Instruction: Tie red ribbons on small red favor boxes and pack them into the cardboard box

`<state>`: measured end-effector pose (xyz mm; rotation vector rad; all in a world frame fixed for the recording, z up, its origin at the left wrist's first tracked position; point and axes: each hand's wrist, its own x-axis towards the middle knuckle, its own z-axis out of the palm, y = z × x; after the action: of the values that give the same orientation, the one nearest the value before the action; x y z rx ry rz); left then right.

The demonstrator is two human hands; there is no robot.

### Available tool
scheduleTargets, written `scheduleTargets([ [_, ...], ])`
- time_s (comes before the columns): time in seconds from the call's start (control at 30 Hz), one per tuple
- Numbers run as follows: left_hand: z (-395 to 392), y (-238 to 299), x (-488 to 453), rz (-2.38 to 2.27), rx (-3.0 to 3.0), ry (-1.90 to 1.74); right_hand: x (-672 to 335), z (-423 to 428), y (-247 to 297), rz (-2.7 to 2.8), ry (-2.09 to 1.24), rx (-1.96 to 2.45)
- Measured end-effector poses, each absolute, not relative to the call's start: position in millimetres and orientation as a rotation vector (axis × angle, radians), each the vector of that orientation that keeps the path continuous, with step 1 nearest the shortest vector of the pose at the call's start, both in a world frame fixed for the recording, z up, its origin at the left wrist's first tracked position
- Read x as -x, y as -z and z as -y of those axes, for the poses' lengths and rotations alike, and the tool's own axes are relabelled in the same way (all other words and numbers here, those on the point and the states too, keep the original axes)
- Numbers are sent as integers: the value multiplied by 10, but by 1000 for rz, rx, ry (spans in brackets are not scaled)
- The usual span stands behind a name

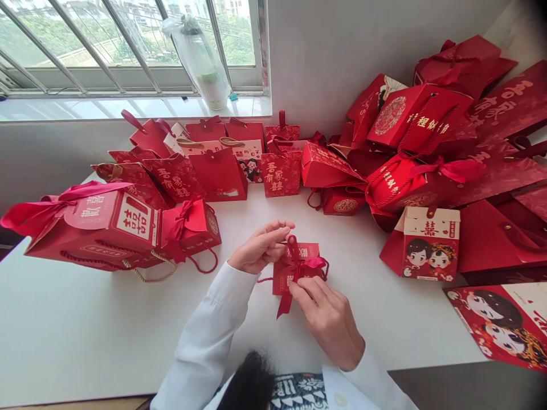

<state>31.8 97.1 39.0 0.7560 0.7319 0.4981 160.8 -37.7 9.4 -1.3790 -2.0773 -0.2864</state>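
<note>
A small red gift box (280, 285) with pale lettering sits on the white table in front of me, cord handles at its sides. Across its top a red ribbon (315, 262) is tied in a bow, one tail hanging toward me. My left hand (262, 247) is at the box's far left edge, fingers closed around the upper part of the ribbon. From the near right, my right hand (327, 310) pinches the ribbon low over the box; its fingertips partly cover the lettering.
Finished-looking red boxes (89, 228) with ribbons stand at left. Several red gift bags (220, 173) line the wall, and a large pile of red boxes (421, 119) fills the right. A flat printed card (504, 324) lies at the right edge. A wrapped bottle (205, 71) stands on the windowsill.
</note>
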Motion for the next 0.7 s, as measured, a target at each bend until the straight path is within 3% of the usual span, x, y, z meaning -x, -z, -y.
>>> scheduleTargets([
  [0.3,-938,-373,-305,-731,-789,-512,-1591,379,-99,2071,261,1361],
  [0.5,-901,-419,-259,-750,-999,-471,-1718,445,-178,1817,-15,1266],
  [0.7,-873,-451,-240,-784,-1145,-488,-2105,224,-171,1511,-415,1488],
])
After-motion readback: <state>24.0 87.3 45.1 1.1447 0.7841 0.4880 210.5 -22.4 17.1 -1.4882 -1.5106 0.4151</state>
